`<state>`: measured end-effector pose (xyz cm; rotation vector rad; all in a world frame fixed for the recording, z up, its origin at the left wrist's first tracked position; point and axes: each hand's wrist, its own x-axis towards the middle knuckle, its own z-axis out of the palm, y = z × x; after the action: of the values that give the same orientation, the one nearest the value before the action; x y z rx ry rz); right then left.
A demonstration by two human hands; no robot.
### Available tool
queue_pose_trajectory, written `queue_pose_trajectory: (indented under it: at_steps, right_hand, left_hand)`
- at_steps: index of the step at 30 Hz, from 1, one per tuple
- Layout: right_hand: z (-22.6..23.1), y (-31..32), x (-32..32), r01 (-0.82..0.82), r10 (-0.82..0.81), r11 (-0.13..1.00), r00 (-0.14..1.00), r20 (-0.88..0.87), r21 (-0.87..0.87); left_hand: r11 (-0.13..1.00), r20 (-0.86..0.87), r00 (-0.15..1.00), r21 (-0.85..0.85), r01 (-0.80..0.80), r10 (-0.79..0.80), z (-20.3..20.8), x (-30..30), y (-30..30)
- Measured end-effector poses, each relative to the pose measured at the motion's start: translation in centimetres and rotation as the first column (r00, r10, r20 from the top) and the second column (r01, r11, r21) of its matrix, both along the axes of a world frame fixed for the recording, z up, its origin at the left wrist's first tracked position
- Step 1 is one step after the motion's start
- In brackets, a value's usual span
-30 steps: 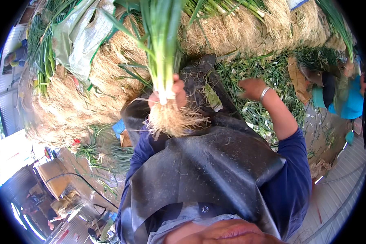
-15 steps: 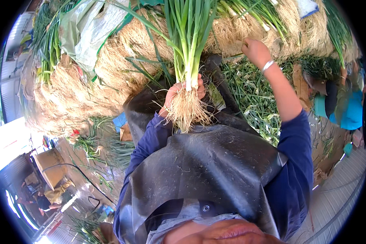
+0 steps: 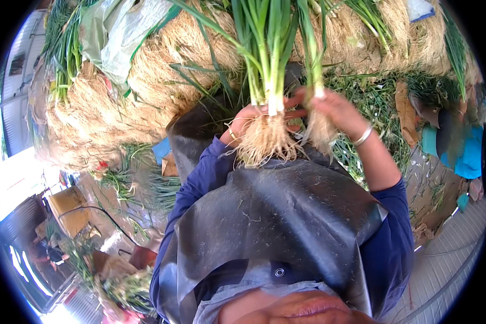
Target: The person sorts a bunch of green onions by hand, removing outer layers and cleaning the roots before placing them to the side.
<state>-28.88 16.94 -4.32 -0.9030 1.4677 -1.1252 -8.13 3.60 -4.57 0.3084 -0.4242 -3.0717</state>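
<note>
Left hand (image 3: 248,121) was raised in front of the chest, forearm bent up, fingers clenched round a bunch of green onions (image 3: 267,81) just above the roots (image 3: 267,141), stalks pointing far. Right hand (image 3: 332,108), arm angled up from the right w/ a bangle (image 3: 362,136) at the wrist, gripped a smaller onion bunch (image 3: 314,65) just beside the big one, thumb reaching left & touching it. Black apron (image 3: 275,216) lay near, below both hands.

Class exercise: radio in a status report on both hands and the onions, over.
Left hand grips large spring onion bunch above its roots. Right hand holds smaller bunch beside it. Black apron below; heap of rooty onions behind, nothing blocking.
</note>
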Motion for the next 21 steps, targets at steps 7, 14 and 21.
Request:
queue_pose_trajectory:
  at_steps: [7, 14, 21]
  right_hand:
    - [-4.9, -7.6, 1.6, 0.435, -0.435, 0.900, 0.885, -0.163, -0.037]
    - [-0.9, -2.7, 1.5, 0.174, 0.015, 0.958, 0.764, -0.645, 0.229]
    - [-1.8, 3.2, 6.1, -0.107, -0.093, 0.971, 0.661, -0.745, -0.216]
  left_hand:
    - [0.996, 0.223, 0.973, -0.042, 0.077, -0.066, -0.2, -0.6, 1.2]
    - [0.983, 0.371, 0.928, -0.170, 0.062, 0.006, -1.1, 0.4, 1.8]
    - [0.969, 0.338, 0.935, -0.246, -0.020, 0.105, 0.0, 0.3, 2.4]
